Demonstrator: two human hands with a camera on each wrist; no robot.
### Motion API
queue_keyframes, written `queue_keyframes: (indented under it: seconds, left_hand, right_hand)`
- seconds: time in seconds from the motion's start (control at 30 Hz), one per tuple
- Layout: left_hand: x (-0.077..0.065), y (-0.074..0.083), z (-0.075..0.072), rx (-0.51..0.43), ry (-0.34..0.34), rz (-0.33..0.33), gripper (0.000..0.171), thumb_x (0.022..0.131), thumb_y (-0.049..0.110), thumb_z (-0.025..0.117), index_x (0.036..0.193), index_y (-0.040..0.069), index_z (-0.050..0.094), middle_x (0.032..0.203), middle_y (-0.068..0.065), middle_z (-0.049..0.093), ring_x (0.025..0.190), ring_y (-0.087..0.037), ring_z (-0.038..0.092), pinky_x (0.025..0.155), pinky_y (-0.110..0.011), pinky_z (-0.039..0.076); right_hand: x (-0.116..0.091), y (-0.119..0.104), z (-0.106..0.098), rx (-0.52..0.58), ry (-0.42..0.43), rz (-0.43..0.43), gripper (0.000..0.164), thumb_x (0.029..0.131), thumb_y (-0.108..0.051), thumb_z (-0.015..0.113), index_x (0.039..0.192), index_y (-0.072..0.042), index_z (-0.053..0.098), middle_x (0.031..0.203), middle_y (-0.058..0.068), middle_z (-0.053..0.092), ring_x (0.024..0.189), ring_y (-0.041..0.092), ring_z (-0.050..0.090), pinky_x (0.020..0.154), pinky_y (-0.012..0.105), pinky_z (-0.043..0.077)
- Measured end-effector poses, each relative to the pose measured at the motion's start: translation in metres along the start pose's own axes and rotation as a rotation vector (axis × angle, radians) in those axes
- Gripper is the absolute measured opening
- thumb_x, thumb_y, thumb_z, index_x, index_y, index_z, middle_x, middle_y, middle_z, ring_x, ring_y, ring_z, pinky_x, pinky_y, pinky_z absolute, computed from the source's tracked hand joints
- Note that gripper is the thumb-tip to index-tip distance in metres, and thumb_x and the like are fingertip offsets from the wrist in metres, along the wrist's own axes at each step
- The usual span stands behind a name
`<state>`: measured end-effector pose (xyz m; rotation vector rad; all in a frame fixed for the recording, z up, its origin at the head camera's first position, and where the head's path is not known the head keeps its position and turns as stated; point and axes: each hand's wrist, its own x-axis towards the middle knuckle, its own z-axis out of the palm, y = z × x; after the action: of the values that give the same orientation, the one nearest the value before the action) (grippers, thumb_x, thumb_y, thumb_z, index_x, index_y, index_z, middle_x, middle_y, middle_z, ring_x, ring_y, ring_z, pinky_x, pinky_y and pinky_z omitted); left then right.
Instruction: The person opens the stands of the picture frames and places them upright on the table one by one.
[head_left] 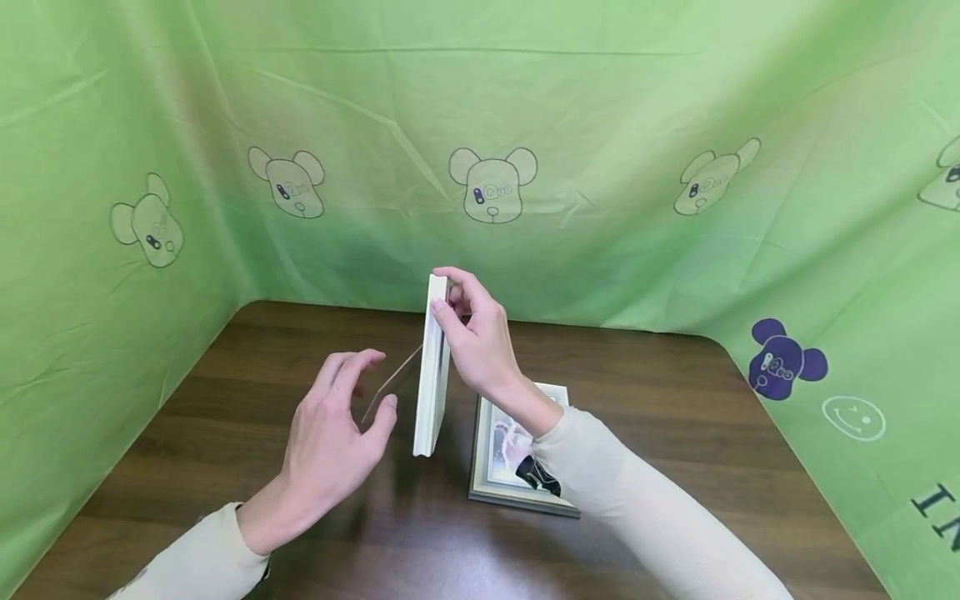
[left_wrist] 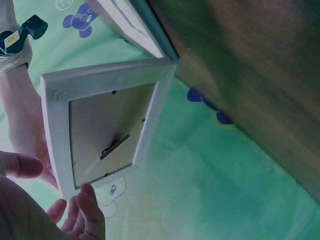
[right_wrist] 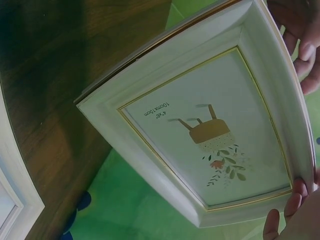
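My right hand (head_left: pixel 482 337) grips a white picture frame (head_left: pixel 430 379) near its top, holding it upright and edge-on to the head view. In the right wrist view, its front shows a printed sheet (right_wrist: pixel 210 132) with a stool and flowers, upside down, inside a gold inner line. The left wrist view shows the grey backing (left_wrist: pixel 105 120) with a slim dark-and-light piece (left_wrist: pixel 107 154) on it. My left hand (head_left: pixel 330 433) is on the back side, thumb and fingers spread apart. A thin strip (head_left: pixel 397 371) projects from the back toward those fingers; contact is unclear.
A second picture frame (head_left: pixel 480 450) lies face up on the brown wooden table (head_left: pixel 247 400), partly covered by my right forearm. Green cloth (head_left: pixel 585 100) with printed bear heads surrounds the table at the back and sides. A dark wrist device (head_left: pixel 536 475) sits at my right cuff.
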<state>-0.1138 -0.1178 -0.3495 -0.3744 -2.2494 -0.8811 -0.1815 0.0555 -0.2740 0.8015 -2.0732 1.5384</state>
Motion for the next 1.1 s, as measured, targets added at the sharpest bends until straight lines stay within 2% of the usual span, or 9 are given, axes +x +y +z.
queue_keyframes:
  seconds: [0.13, 0.33, 0.53, 0.83, 1.1]
  left_hand:
    - [-0.001, 0.004, -0.002, -0.017, -0.007, 0.029, 0.04, 0.082, 0.022, 0.063, 0.121, 0.018, 0.058, 0.098, 0.011, 0.052, 0.072, -0.004, 0.051, 0.055, -0.025, 0.042]
    - [-0.006, 0.013, 0.001, -0.103, 0.007, 0.093, 0.038, 0.081, 0.015, 0.064, 0.119, 0.016, 0.06, 0.101, 0.004, 0.055, 0.068, -0.005, 0.056, 0.055, -0.019, 0.043]
    - [-0.012, 0.019, 0.004, -0.153, -0.039, 0.069, 0.039, 0.082, 0.014, 0.065, 0.12, 0.017, 0.059, 0.1, 0.008, 0.053, 0.066, -0.005, 0.057, 0.054, -0.013, 0.042]
    - [-0.016, 0.024, 0.007, -0.115, -0.105, 0.06, 0.039, 0.084, 0.019, 0.064, 0.122, 0.017, 0.057, 0.101, 0.01, 0.054, 0.07, -0.005, 0.058, 0.053, -0.015, 0.043]
    - [-0.018, 0.025, 0.011, -0.073, -0.124, 0.094, 0.045, 0.084, 0.021, 0.064, 0.128, 0.014, 0.055, 0.11, 0.006, 0.055, 0.071, -0.005, 0.055, 0.052, -0.016, 0.041]
  right_hand:
    - [-0.001, 0.0, -0.001, -0.005, 0.007, -0.004, 0.031, 0.089, 0.005, 0.055, 0.121, 0.001, 0.056, 0.083, 0.016, 0.053, 0.071, 0.026, 0.051, 0.065, 0.034, 0.042]
    - [0.0, -0.002, -0.001, -0.012, 0.011, 0.007, 0.032, 0.089, 0.005, 0.056, 0.121, 0.001, 0.057, 0.083, 0.016, 0.053, 0.071, 0.026, 0.051, 0.065, 0.033, 0.042]
    - [0.0, -0.001, -0.001, -0.018, 0.016, 0.012, 0.032, 0.089, 0.005, 0.057, 0.121, 0.001, 0.057, 0.083, 0.017, 0.053, 0.071, 0.026, 0.052, 0.064, 0.034, 0.042]
    - [0.002, 0.0, 0.0, -0.023, 0.02, -0.003, 0.032, 0.089, 0.004, 0.057, 0.121, 0.001, 0.056, 0.082, 0.016, 0.053, 0.071, 0.025, 0.051, 0.064, 0.034, 0.041]
    - [0.003, -0.001, 0.0, -0.047, 0.032, -0.022, 0.031, 0.089, 0.004, 0.056, 0.12, 0.002, 0.056, 0.083, 0.017, 0.053, 0.071, 0.025, 0.051, 0.063, 0.031, 0.04]
